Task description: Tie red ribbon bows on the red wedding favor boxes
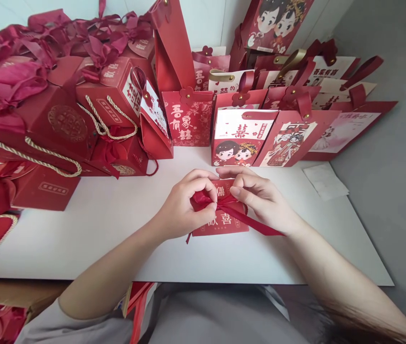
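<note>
A small red gift box [224, 228] with white characters rests on the white table in front of me. Across its top runs a dark red ribbon [253, 222], whose long tail trails toward my right wrist. My left hand [192, 203] is closed on the ribbon at the left of the knot, thumb and forefinger pinched together. Curled over the right side of the box is my right hand [256, 193], its thumb and forefinger pinched near the ribbon; my fingers partly hide what it grips. Both hands partly cover the box top.
Finished red boxes with bows and rope handles [66, 119] are stacked at the left. Red printed gift bags [242, 138] stand along the back. A white tissue [324, 181] lies at the right by a grey wall [385, 167]. Below left, a cardboard carton [19, 291] holds red items.
</note>
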`<state>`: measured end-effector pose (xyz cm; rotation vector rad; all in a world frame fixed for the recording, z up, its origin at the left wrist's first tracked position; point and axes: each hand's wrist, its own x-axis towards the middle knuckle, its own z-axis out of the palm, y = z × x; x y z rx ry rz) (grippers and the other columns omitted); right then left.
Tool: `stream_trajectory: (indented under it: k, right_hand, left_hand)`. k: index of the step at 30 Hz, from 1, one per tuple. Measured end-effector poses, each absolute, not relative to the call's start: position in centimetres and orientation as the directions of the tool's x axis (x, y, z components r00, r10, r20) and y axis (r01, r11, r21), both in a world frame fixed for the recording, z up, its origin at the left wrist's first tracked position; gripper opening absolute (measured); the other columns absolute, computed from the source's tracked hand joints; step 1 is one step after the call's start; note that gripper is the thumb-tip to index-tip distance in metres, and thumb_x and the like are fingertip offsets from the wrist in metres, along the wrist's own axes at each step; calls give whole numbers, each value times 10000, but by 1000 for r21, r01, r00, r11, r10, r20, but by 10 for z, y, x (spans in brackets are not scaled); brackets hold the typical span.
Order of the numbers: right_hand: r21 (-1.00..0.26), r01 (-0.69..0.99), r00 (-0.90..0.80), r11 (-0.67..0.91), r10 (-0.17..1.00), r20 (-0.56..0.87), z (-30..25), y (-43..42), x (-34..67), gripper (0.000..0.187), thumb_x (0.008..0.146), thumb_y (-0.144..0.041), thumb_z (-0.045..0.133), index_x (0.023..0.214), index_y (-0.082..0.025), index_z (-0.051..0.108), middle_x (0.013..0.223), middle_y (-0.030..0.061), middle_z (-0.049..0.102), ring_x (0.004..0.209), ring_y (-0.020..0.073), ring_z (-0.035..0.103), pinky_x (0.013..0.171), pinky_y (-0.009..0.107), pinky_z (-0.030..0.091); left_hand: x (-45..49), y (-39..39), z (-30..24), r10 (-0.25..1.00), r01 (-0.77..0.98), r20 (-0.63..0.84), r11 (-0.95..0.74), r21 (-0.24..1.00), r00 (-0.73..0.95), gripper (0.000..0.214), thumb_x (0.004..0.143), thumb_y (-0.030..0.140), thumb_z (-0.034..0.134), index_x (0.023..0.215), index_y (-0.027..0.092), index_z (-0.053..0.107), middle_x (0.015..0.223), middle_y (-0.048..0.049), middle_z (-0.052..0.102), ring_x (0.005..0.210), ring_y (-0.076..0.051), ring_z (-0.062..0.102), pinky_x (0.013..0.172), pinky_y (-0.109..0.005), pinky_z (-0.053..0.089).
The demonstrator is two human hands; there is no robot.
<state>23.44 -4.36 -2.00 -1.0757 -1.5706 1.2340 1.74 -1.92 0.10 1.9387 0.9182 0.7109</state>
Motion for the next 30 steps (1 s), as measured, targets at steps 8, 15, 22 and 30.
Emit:
stream_trajectory:
  k: [8, 15, 22, 30]
  right_hand:
    - [-961, 194, -119, 199, 977, 179, -14, -45, 257, 262, 1006, -475, 537, 996, -265, 694, 1157, 44, 699, 1151, 242, 623, 992, 381, 468]
    - [-892, 299, -393, 339, 896, 209, 10, -57, 272, 532, 907, -733, 501, 816, -223, 624, 755, 22, 626, 676, 176, 576, 641, 316, 465]
    - [-812, 472, -358, 344, 916, 180, 16, -67, 259, 36, 936, -212, 619, 910, -237, 623, 797, 2, 654, 685, 155, 610, 632, 288, 490]
    - [-631, 554, -303, 543, 838, 454, 3, -69, 239, 144, 892, -281, 741, 989, -220, 653, 873, 52, 714, 749, 192, 665, 704, 347, 541]
  left_hand:
    - [-4, 3, -15, 838, 22, 88, -118, 993, 539, 220, 936, 409, 528, 964, 222, 641, 1270, -87, 650, 1216, -293, 597, 1012, -448, 490]
    - [-11, 2, -1, 791, 202, 211, -386, 900, 574, 166, 892, 324, 633, 1030, 237, 660, 1292, -101, 630, 1290, -286, 546, 1110, -466, 440]
    - [-5, -4, 2, 791, 295, 170, -405, 865, 587, 172, 905, 287, 643, 767, 196, 598, 1292, -92, 636, 1214, -255, 601, 1062, -404, 464]
    - [0, -3, -2, 783, 187, 85, -249, 950, 616, 290, 927, 329, 607, 676, 185, 587, 1258, -88, 647, 1225, -267, 599, 1044, -402, 467]
